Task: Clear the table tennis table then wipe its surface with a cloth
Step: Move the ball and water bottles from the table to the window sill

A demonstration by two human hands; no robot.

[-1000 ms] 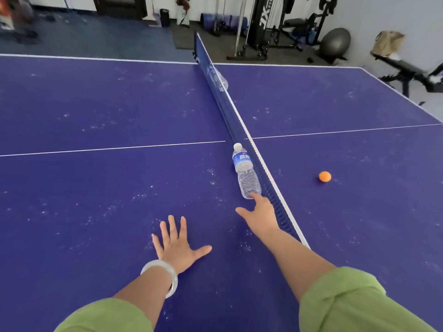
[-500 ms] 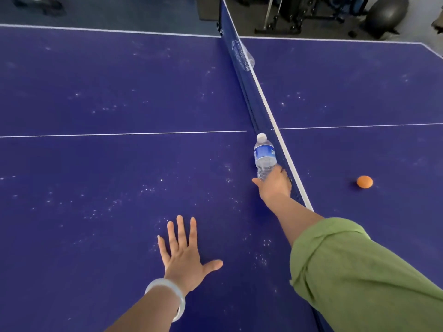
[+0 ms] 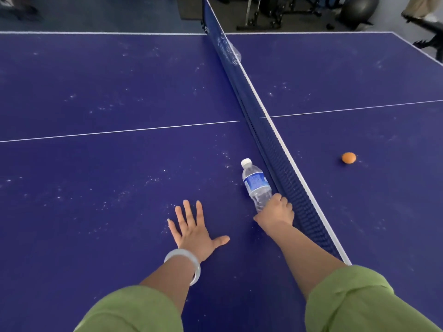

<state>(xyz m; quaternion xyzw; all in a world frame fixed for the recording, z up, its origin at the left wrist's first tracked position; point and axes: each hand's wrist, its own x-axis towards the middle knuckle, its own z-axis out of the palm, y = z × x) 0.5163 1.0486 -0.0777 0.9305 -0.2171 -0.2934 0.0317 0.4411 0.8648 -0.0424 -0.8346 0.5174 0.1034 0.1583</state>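
A clear plastic water bottle [image 3: 255,183] with a blue label and white cap lies tilted beside the net [image 3: 268,140] on the blue table tennis table [image 3: 107,164]. My right hand [image 3: 275,213] grips the bottle's bottom end. My left hand [image 3: 194,232] rests flat on the table with fingers spread, a pale bangle on its wrist. An orange ball [image 3: 348,157] sits on the far side of the net. White dust specks cover the table surface. No cloth is in view.
A second clear bottle [image 3: 235,53] shows partly behind the net near the table's far edge. Beyond the table stand gym equipment [image 3: 275,10] and a dark exercise ball [image 3: 357,8]. A bench [image 3: 426,25] stands at the far right.
My right hand reached the bottle, closed round its bottom end and drew it back along the net toward me. My left hand stayed flat on the table.
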